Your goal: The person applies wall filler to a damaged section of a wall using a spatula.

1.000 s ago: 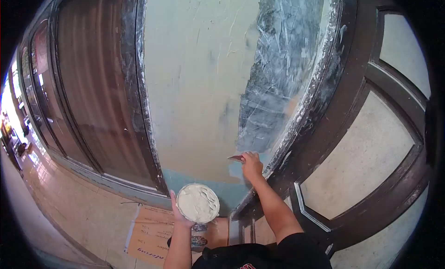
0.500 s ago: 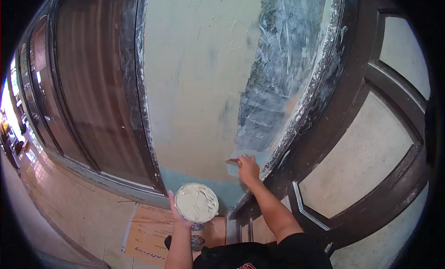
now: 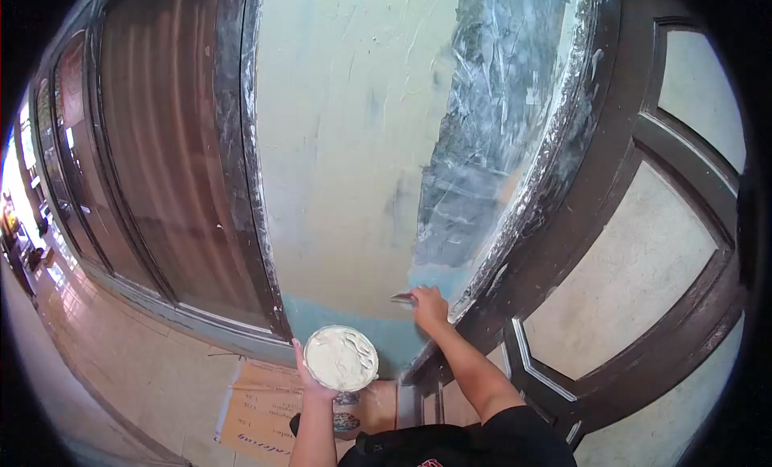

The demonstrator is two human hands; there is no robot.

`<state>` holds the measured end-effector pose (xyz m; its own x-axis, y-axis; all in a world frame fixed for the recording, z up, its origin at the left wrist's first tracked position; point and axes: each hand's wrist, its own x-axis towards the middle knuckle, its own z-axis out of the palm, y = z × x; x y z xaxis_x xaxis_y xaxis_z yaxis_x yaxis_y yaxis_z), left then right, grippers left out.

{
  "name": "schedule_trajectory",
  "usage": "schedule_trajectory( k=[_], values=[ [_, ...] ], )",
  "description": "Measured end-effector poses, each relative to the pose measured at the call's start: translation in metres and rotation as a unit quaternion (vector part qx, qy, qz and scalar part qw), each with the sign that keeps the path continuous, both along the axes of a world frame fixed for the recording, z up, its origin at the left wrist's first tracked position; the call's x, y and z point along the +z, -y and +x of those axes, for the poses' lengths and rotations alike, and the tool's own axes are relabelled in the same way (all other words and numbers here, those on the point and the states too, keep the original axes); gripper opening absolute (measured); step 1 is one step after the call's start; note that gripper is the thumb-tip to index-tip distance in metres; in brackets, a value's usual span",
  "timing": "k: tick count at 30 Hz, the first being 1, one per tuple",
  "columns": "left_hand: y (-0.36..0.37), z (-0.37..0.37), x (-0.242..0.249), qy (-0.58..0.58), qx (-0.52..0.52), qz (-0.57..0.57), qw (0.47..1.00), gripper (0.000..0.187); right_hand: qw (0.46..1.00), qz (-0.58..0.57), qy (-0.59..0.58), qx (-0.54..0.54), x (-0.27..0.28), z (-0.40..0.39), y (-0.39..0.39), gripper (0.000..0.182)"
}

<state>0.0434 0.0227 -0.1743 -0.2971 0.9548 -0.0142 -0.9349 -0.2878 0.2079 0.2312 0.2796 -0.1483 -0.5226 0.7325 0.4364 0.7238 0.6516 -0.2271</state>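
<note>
My left hand grips a round tub of off-white putty from its left side and below, with ridges in the putty's surface. My right hand is closed around a putty knife, whose blade points left against the lower wall. Cream filler covers most of this wall panel, and a bluish-green strip shows below it. To the right of the filler, a dark grey streaked patch runs down to just above my right hand.
A brown-framed window stands to the left of the panel. On the right is a dark wooden door frame with pale panels. Cardboard with handwriting lies on the tiled floor.
My right hand and the putty knife have moved a little down the wall. The view has shifted slightly, and my left hand still holds the tub in much the same place.
</note>
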Motion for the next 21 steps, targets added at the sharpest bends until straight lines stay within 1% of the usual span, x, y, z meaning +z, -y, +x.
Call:
schedule_trajectory(
  k=[1,2,4,5,6,8,9,10,12,13,14,16,17,18,20,21],
  values=[
    [0.0,-0.002,0.004,0.006,-0.006,0.004,1.0,0.094,1.0,0.008,-0.017,0.001,-0.009,-0.003,-0.007,0.013],
    [0.0,-0.004,0.005,0.003,-0.006,0.005,1.0,0.094,1.0,0.009,-0.02,0.001,-0.004,-0.006,-0.011,0.013],
    [0.0,-0.005,0.007,-0.017,-0.011,0.003,1.0,0.095,0.999,0.03,-0.029,-0.024,0.019,-0.01,-0.02,0.012],
    [-0.001,-0.005,0.01,-0.019,-0.007,0.006,1.0,0.096,0.995,0.071,-0.07,-0.016,0.04,-0.013,-0.016,0.013],
    [-0.001,-0.004,0.012,-0.02,-0.011,0.003,1.0,0.096,0.995,0.068,-0.071,-0.02,0.057,-0.011,-0.013,0.013],
    [-0.002,-0.002,0.02,0.002,0.014,0.006,1.0,0.096,0.981,0.131,-0.129,0.055,0.089,-0.008,-0.008,0.016],
    [0.002,0.004,0.039,0.02,0.039,0.009,0.999,0.096,0.98,0.101,-0.139,0.098,0.106,-0.005,0.002,0.022],
    [0.003,0.004,0.052,0.022,0.039,0.007,0.999,0.096,0.981,0.099,-0.137,0.098,0.114,-0.004,0.007,0.022],
    [0.002,0.002,0.07,-0.001,0.023,0.055,0.998,0.096,0.95,0.078,-0.162,0.256,0.124,-0.002,0.016,0.027],
    [-0.001,-0.001,0.071,-0.042,0.037,0.048,0.997,0.097,0.944,0.075,-0.137,0.289,0.13,-0.002,0.023,0.035],
    [-0.003,-0.003,0.077,-0.043,0.036,0.048,0.997,0.097,0.945,0.075,-0.138,0.288,0.138,-0.004,0.036,0.035],
    [-0.007,-0.006,0.09,-0.039,0.043,0.047,0.997,0.087,0.911,0.074,-0.172,0.368,0.152,-0.008,0.062,0.041],
    [-0.012,-0.01,0.089,-0.035,0.05,0.039,0.997,0.087,0.901,0.1,-0.135,0.401,0.155,-0.007,0.064,0.04],
    [-0.015,-0.013,0.091,-0.037,0.049,0.038,0.997,0.087,0.901,0.1,-0.137,0.4,0.164,-0.007,0.07,0.04],
    [-0.02,-0.017,0.099,-0.038,0.04,0.03,0.998,0.089,0.902,0.158,-0.08,0.395,0.178,-0.007,0.083,0.036],
    [-0.019,-0.015,0.108,-0.05,0.044,0.002,0.998,0.095,0.91,0.161,-0.048,0.379,0.176,-0.007,0.083,0.033]
  ],
)
